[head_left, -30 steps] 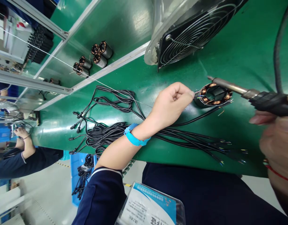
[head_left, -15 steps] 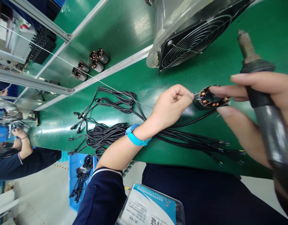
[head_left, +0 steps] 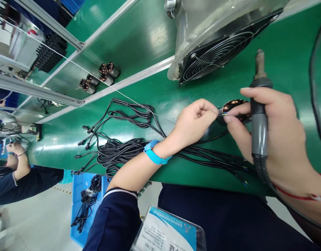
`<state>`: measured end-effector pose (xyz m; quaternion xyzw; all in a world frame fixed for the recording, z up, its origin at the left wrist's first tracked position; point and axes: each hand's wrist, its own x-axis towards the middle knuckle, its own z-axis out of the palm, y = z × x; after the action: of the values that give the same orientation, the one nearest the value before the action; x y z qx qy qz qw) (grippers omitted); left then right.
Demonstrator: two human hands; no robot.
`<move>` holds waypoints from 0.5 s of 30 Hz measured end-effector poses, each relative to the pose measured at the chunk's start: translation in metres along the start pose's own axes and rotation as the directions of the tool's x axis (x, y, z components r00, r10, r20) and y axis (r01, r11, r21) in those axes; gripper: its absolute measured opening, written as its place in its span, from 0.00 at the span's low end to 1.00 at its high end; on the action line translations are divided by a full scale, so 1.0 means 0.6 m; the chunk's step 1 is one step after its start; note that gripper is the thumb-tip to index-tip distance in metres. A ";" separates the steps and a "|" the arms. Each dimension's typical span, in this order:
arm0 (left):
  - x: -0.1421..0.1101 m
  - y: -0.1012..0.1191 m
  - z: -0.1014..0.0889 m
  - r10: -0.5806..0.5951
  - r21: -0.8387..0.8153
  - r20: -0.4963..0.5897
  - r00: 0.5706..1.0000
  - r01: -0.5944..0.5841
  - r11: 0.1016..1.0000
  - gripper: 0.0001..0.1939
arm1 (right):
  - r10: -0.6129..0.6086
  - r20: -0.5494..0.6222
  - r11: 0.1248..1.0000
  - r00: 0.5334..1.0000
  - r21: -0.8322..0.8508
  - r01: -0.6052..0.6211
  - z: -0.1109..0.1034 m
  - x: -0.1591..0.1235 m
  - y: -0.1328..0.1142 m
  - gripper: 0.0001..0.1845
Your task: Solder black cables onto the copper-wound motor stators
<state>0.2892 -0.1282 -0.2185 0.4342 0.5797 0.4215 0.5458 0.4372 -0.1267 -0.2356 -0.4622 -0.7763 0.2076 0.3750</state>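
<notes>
Copper-wound stator sits on the green table, partly hidden by the right hand's fingers; left hand at about its 9 o'clock pinches thin wires at the stator's edge, right hand at 4 grips a soldering iron, tip toward 12, two fingertips narrowed at the same wires, can't tell if clamped. Caged fan at 11, black cables between 8 and 9, more stators between 9 and 10, blue bin of cables farther out at 8.
</notes>
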 end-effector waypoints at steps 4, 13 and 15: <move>-0.002 -0.011 -0.001 0.030 0.027 -0.045 0.999 -0.029 0.999 0.03 | 0.039 -0.032 0.998 0.999 0.052 -0.037 0.005 -0.001 0.003 0.25; -0.007 -0.010 -0.002 0.110 0.097 -0.026 0.994 -0.107 0.990 0.05 | 0.032 -0.089 0.991 0.996 0.132 -0.020 0.009 -0.003 0.013 0.27; -0.008 -0.013 -0.002 0.148 0.105 -0.018 0.989 -0.145 0.984 0.06 | 0.055 -0.111 0.984 0.992 0.175 -0.035 0.009 -0.008 0.023 0.26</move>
<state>0.2876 -0.1347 -0.2250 0.4978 0.5741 0.4356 0.4826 0.4421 -0.1239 -0.2499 -0.4568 -0.7216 0.2554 0.4532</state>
